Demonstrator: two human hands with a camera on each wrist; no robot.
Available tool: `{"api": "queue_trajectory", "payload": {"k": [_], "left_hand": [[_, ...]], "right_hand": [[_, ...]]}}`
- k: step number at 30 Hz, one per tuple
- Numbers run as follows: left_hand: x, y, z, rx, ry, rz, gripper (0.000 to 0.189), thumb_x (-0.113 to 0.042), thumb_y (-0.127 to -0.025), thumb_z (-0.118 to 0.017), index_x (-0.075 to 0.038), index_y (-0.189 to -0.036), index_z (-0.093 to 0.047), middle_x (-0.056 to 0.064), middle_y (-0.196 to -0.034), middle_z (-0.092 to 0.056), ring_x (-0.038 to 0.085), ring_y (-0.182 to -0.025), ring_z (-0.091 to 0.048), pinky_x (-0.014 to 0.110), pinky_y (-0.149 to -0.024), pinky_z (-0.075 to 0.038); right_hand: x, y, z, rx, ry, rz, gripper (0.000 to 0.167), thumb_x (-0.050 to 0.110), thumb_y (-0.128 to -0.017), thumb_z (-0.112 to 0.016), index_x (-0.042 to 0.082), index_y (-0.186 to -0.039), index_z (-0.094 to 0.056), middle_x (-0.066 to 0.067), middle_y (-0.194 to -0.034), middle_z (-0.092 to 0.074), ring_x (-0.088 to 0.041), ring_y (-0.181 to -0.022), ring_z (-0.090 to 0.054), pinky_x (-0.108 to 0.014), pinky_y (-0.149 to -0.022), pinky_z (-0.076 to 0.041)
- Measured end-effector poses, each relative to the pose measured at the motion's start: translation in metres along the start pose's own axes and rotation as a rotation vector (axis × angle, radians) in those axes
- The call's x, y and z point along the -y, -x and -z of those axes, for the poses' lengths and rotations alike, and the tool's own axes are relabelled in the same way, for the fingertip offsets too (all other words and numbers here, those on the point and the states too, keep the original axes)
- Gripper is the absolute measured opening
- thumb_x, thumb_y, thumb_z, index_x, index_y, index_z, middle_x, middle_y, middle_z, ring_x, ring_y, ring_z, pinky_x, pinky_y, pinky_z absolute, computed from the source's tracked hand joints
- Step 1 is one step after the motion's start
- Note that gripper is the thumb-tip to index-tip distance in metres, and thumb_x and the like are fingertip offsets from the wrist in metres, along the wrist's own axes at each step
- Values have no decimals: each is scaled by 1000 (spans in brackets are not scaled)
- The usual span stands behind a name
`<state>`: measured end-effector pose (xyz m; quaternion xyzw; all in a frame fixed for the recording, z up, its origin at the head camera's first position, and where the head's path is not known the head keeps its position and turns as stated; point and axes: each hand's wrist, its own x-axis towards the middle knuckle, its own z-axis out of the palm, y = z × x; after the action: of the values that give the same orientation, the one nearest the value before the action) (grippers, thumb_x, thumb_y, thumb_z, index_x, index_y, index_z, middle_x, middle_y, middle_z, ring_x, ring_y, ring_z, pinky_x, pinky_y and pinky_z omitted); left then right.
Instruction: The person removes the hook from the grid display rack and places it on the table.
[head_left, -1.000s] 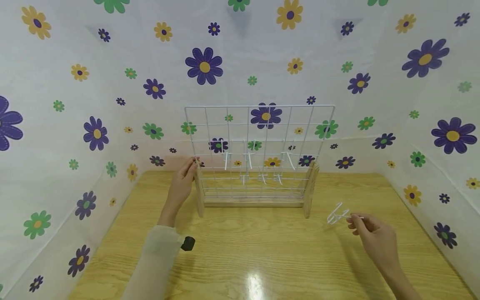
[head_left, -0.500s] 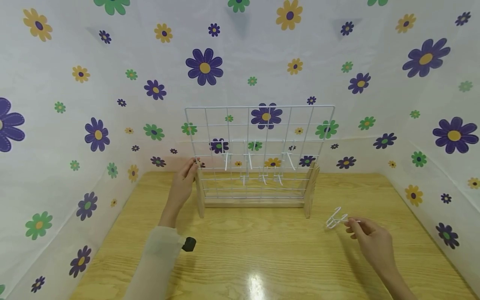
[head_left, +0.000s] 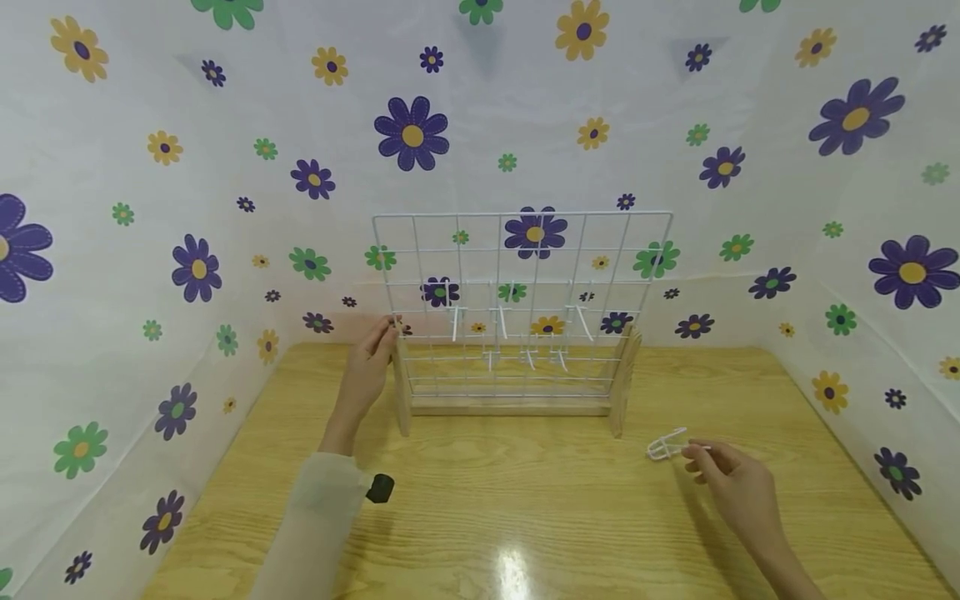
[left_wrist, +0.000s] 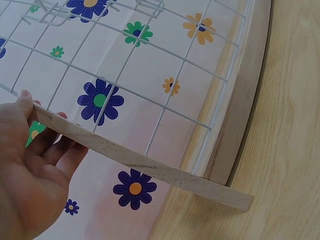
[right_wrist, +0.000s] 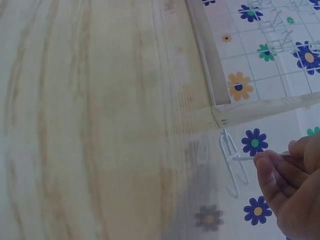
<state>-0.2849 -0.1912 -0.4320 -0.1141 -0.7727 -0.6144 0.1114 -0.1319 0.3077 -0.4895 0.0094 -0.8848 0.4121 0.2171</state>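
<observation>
Pinching the white wire hook (head_left: 660,451) between thumb and fingers of the right hand (head_left: 738,492), apart from the wire grid rack (head_left: 517,311), at its right front, looped end directed sideways toward it, gripping its left post (head_left: 402,392) with the left hand (head_left: 367,358).

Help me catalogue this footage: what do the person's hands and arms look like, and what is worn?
The left hand and right hand are ungloved, with no rings visible. A plain, pale cream sleeve ends short of the left hand; a small black block juts from its cuff. The right forearm shows no sleeve in view.
</observation>
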Motion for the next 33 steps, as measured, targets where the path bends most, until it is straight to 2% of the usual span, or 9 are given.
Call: {"api": "queue_trajectory", "payload": {"k": [4,12,17,19,22,26,29,33], "left_hand": [[-1,-1,-1,-3,-5,8,51,-38,-112,-46,-9,-155,-48,15,-154,-50,30,-140,-49,41,-111,-47],[0,-1,-2,-12,-9,3,50,-35,-112,-45,-6,-153,-49,18,-152,-52,32,-139,-50,43,-112,-46],[-2,-2,-2,-5,-1,2,49,-31,-113,-43,-3,-153,-48,20,-154,-49,32,-141,-48,42,-112,-46],[-2,-2,-2,1,6,10,49,-28,-114,-42,0,-154,-45,21,-154,-48,34,-142,-47,43,-113,-45],[-3,-2,-2,5,11,22,47,-23,-114,-41,2,-154,-43,22,-155,-46,36,-143,-45,44,-114,-44],[-2,-2,-2,3,17,30,47,-22,-114,-41,2,-154,-43,21,-155,-47,37,-142,-46,44,-114,-43],[0,-2,-2,-4,12,20,48,-26,-114,-43,0,-154,-44,20,-154,-48,35,-141,-47,42,-113,-45],[2,-2,-2,-11,0,3,51,-32,-113,-44,-1,-154,-46,17,-154,-50,32,-141,-49,40,-111,-47]], "right_hand": [[0,0,1,0,5,5,14,3,-101,-66,-9,-105,-74,-18,-85,-76,-10,-64,-69,-20,-56,-59],[-2,2,0,6,15,-9,14,3,-100,-67,-7,-104,-75,-15,-81,-76,-6,-63,-68,-19,-54,-58],[-3,4,-1,-1,70,46,10,-3,-96,-69,-8,-103,-75,-15,-80,-76,-8,-62,-68,-14,-51,-55],[-2,5,-1,6,99,60,10,-3,-96,-70,-9,-103,-74,-15,-79,-75,-8,-61,-67,-14,-45,-51],[0,6,0,28,130,50,14,3,-98,-70,-9,-105,-74,-14,-78,-75,-6,-51,-58,-16,-36,-40],[1,9,2,55,162,46,18,6,-101,-67,-10,-106,-74,-15,-80,-75,-4,-43,-40,-19,-32,-30],[1,10,3,66,184,68,16,4,-100,-68,-10,-105,-74,-14,-79,-75,-2,-44,-39,-19,-33,-31],[1,13,6,68,195,75,13,2,-97,-70,-9,-101,-75,-14,-78,-75,-1,-50,-48,-20,-36,-38]]}}
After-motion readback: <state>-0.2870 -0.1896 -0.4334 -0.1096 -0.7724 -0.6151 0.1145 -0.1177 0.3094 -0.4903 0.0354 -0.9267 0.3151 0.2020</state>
